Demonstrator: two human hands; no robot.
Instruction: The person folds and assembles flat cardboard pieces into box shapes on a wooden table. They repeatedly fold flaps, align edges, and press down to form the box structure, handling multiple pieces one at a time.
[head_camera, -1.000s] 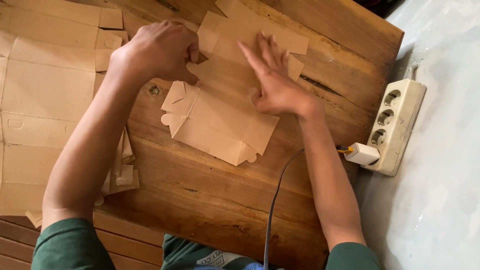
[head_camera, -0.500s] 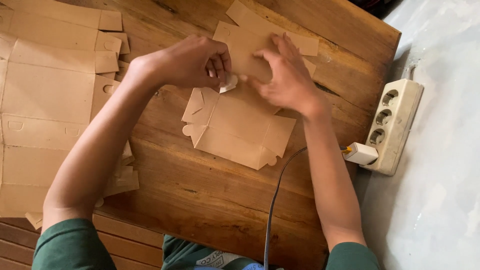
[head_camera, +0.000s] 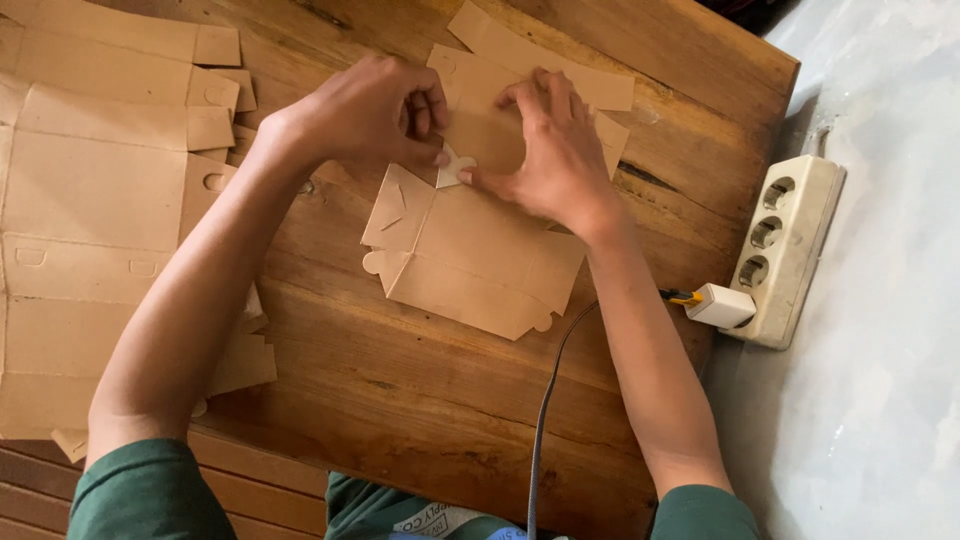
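Head view: two hands fold a flat brown cardboard box blank on a wooden table.

Stacked cardboard blanks (head_camera: 95, 200) lie far left. Left hand (head_camera: 365, 110) and right hand (head_camera: 550, 155) meet over the box blank (head_camera: 470, 250), their fingers (head_camera: 520, 95) pinching a small tab (head_camera: 452, 168) at its upper middle. Its long axis runs from upper right to lower left. A white power strip (head_camera: 790, 245) with a plug (head_camera: 722, 305) lies right, clear of the work.
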